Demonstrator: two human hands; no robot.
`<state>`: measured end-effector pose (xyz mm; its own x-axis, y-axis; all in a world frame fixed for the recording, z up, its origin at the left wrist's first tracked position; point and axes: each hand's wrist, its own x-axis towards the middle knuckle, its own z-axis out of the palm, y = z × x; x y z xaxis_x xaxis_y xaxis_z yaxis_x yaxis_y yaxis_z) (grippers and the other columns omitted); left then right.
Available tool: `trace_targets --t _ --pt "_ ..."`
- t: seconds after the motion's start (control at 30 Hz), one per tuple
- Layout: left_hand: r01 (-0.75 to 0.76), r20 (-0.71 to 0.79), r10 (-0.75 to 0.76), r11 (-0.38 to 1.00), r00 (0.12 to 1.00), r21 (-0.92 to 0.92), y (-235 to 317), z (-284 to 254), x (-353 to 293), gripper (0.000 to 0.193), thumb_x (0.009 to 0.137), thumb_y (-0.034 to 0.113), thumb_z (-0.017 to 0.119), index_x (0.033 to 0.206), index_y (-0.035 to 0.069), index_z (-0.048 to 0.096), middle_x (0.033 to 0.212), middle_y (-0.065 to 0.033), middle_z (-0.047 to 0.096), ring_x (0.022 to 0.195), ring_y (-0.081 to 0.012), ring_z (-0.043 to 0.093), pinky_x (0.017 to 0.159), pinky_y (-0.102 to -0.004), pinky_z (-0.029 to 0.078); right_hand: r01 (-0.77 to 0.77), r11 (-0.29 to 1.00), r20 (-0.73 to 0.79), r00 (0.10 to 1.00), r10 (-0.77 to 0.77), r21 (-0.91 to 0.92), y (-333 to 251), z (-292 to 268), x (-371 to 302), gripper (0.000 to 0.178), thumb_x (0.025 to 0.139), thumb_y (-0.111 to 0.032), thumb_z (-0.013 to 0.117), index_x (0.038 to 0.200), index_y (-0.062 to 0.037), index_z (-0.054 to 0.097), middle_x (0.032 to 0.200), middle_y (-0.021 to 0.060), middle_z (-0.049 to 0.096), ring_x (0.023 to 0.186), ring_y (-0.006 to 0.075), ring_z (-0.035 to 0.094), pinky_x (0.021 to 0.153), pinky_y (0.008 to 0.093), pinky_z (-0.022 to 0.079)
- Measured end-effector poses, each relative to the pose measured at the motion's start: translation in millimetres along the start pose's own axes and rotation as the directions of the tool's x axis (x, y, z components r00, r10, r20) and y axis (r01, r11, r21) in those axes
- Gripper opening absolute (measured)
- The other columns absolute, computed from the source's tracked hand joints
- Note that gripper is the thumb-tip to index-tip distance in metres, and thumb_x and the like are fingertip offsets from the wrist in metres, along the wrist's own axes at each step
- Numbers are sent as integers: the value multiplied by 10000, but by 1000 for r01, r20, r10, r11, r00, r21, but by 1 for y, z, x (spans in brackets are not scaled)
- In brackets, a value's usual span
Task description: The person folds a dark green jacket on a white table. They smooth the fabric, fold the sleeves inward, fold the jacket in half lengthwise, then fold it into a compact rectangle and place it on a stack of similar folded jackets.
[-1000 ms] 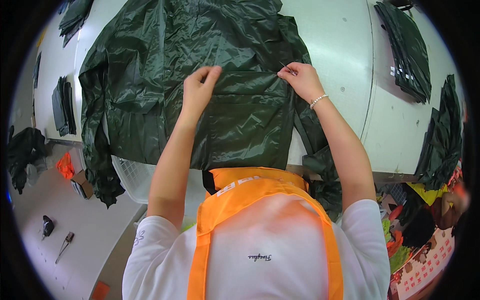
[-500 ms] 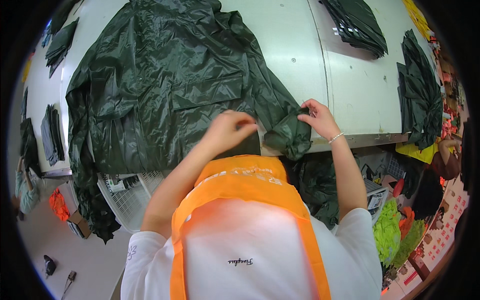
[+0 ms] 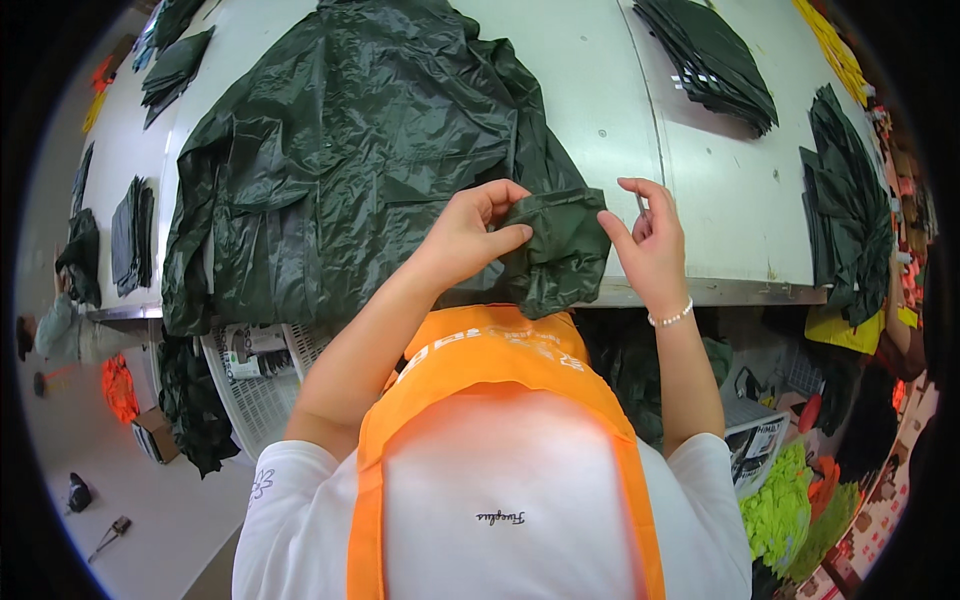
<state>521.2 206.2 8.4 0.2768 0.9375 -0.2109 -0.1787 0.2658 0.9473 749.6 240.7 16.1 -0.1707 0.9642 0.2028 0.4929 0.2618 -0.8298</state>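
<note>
A dark green raincoat (image 3: pixel 350 170) lies spread over the white table (image 3: pixel 600 90), its hem hanging off the near edge. One sleeve end (image 3: pixel 560 245) is bunched up at the table's front edge. My left hand (image 3: pixel 470 235) pinches this sleeve end between thumb and fingers. My right hand (image 3: pixel 650 250) is just right of it, fingers apart and curled, thumb touching the sleeve's edge. A thin pale sliver shows between its fingers; I cannot tell what it is. A bead bracelet circles my right wrist.
Folded dark green garments are stacked at the back right (image 3: pixel 710 60), along the right edge (image 3: pixel 850 210) and on the far left (image 3: pixel 130 235). A white basket (image 3: pixel 260 380) stands under the table. Neon green cloth (image 3: pixel 790 500) lies lower right. Another person's sleeve (image 3: pixel 70 335) shows at left.
Both hands came from the raincoat's chest down to the sleeve end at the front edge. My right hand has since drawn slightly to the right of the bunched sleeve.
</note>
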Motion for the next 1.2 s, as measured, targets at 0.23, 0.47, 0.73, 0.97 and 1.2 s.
trace_targets --t 0.23,0.47,0.73,0.97,1.2 --pt "-82 -44 91 979 995 188 11 3 -13 222 754 -31 549 974 -19 571 877 -17 607 825 -64 545 729 -219 445 35 990 330 941 -79 137 -41 25 -3 210 767 -91 740 897 12 611 795 48 583 599 80 480 548 213 407" --pt "-291 -160 356 900 921 325 4 5 -19 293 751 -32 543 1040 2 578 912 -29 616 859 -87 565 759 -235 451 116 984 303 940 -154 139 -58 28 12 105 836 -47 644 875 19 572 770 68 566 605 116 514 564 236 432" --pt "-282 -308 447 844 840 456 2 2 -12 126 782 75 696 863 -18 672 868 -18 661 802 -84 589 733 -226 460 69 979 342 930 -132 189 -64 43 23 192 839 -94 666 955 7 551 829 83 586 696 145 562 641 256 474" --pt "-188 -480 141 981 866 -51 0 -8 -9 139 850 117 663 915 -4 679 872 -30 675 755 -75 604 697 -190 460 81 994 401 910 -102 69 -60 20 22 232 886 -165 625 1019 -12 513 918 109 586 810 197 609 712 288 495" --pt "-248 -468 164 961 869 -123 3 -5 -4 172 876 140 633 958 -3 683 955 -62 687 911 -100 598 872 -242 427 285 956 322 913 -251 -65 -58 34 22 170 868 -178 631 931 -38 559 878 81 589 708 243 612 616 309 485"
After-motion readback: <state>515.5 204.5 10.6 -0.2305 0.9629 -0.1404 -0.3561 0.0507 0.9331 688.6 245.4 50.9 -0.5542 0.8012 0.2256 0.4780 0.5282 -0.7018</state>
